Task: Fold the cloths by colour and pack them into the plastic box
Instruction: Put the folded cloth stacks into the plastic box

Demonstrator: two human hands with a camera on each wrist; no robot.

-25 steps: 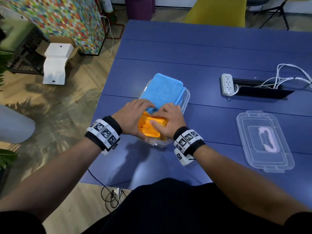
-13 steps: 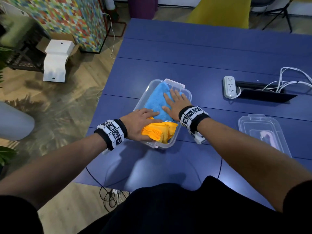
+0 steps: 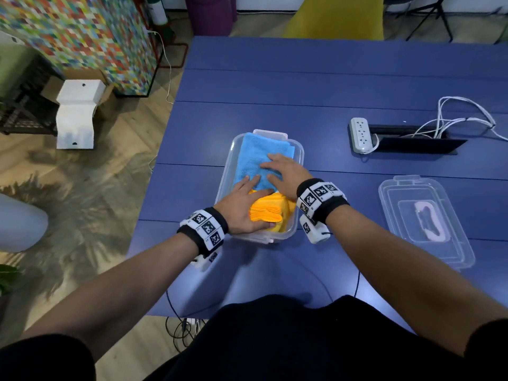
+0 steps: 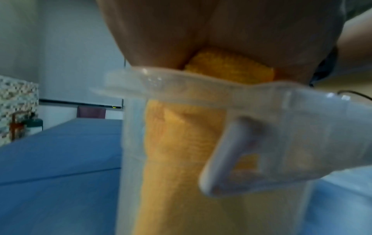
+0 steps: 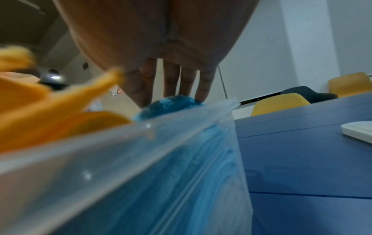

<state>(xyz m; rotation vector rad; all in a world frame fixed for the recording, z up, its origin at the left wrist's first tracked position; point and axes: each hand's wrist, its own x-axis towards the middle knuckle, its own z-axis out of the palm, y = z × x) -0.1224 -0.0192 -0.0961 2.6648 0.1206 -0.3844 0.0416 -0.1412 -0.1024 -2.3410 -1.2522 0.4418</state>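
Since both hands lie flat, fingers straight, left hand (image 3: pixel 242 209) pressing orange cloths (image 3: pixel 270 211), right hand (image 3: pixel 283 174) pressing blue cloths (image 3: pixel 257 158), they're probably soft, springy, best pinched at folded edges under the fingers.

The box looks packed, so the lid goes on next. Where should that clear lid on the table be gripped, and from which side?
Judging by its pose, grip the lid by its two long rims. It lies flat to the right of the plastic box, nothing around it, so the right hand could reach it from above. The moulded centre looks too shallow to pinch.
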